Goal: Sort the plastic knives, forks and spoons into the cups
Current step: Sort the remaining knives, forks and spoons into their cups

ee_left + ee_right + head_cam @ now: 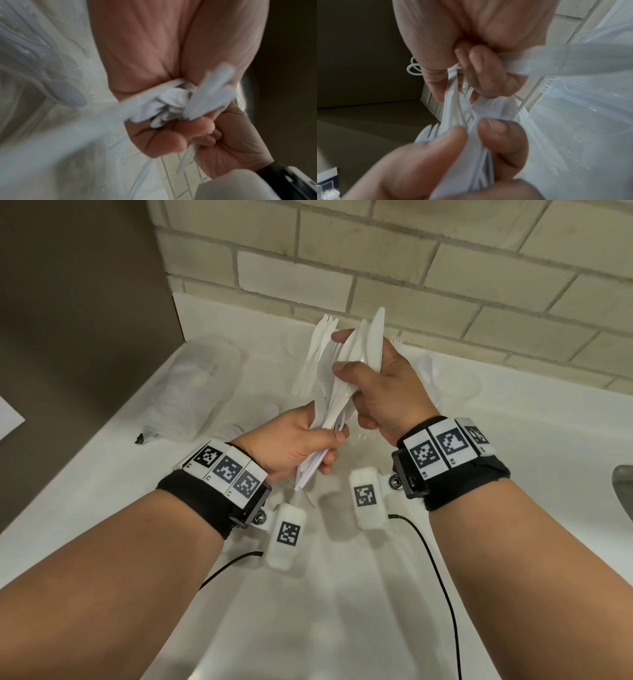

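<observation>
A thick bundle of white plastic cutlery (329, 395) is held in the air over the white counter (325, 594). My left hand (301, 443) grips the handle ends from below. My right hand (383, 388) is curled round the upper part, where a knife (375, 337) sticks up highest. In the left wrist view the handle ends (171, 101) poke out of my left fist, and spoons (68, 94) lie beyond. In the right wrist view my right thumb and finger (501, 135) pinch the pieces (453, 108). A clear cup (459, 381) holding white cutlery stands at the right.
A crumpled clear plastic bag (202, 378) lies on the counter to the left. A brick wall (445, 268) runs along the back, and a brown panel (78, 320) closes the left side. A sink edge (623, 491) shows at the far right.
</observation>
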Motion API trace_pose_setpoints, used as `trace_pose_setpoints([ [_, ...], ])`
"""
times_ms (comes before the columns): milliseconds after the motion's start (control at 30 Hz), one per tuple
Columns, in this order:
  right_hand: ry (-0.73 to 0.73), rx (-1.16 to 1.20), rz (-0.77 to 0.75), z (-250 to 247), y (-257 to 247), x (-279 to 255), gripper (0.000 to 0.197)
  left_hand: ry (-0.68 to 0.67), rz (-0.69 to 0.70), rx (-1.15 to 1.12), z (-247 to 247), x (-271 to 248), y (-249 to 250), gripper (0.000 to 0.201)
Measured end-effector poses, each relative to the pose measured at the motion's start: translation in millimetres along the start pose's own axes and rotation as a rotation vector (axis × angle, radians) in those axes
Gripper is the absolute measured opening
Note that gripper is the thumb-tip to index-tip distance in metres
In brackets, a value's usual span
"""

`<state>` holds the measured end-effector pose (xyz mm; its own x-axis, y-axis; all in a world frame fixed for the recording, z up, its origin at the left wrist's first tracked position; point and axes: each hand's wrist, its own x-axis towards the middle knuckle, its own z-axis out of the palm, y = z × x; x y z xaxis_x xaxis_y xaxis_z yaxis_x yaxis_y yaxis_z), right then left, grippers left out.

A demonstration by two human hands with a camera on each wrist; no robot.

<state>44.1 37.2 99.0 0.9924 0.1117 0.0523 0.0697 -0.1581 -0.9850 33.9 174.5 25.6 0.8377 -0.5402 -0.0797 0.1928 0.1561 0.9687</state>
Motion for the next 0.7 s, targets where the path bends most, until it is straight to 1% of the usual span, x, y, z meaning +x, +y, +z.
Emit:
trace_pose_setpoints([
  [100, 0.048, 0.009, 0.024, 3, 5, 3, 0.009, 0.029, 0.043, 0.014, 0, 2, 3, 0.02],
  [167, 0.069, -0.03, 0.029, 5, 8, 5, 0.011, 0.042, 0.047, 0.012, 0, 2, 4, 0.018],
  [233, 0.084, -0.014, 0.029, 6, 8, 5, 0.017, 0.058, 0.051, 0.036, 1, 2, 4, 0.02],
  [267, 0.088, 0.035, 0.032, 6, 7, 4, 0.017, 0.066, 0.058, 0.047, 1, 1, 4, 0.021],
  [333, 0.098, 0.18, 0.041, 5, 1, 3, 0.005, 0.088, 0.074, 0.038, 1, 1, 3, 0.022],
  [433, 0.139, 0.288, 0.052, 4, -5, 3, 0.003, 0.116, 0.09, 0.001, 0, 1, 4, 0.022],
  [633, 0.202, 0.274, 0.013, 2, -11, 6, 0.006, 0.105, 0.073, 0.021, -1, -3, 7, 0.019],
  [700, 0.251, 0.268, -0.021, -3, -16, 9, 0.005, 0.108, 0.062, 0.035, -2, -5, 6, 0.02],
])
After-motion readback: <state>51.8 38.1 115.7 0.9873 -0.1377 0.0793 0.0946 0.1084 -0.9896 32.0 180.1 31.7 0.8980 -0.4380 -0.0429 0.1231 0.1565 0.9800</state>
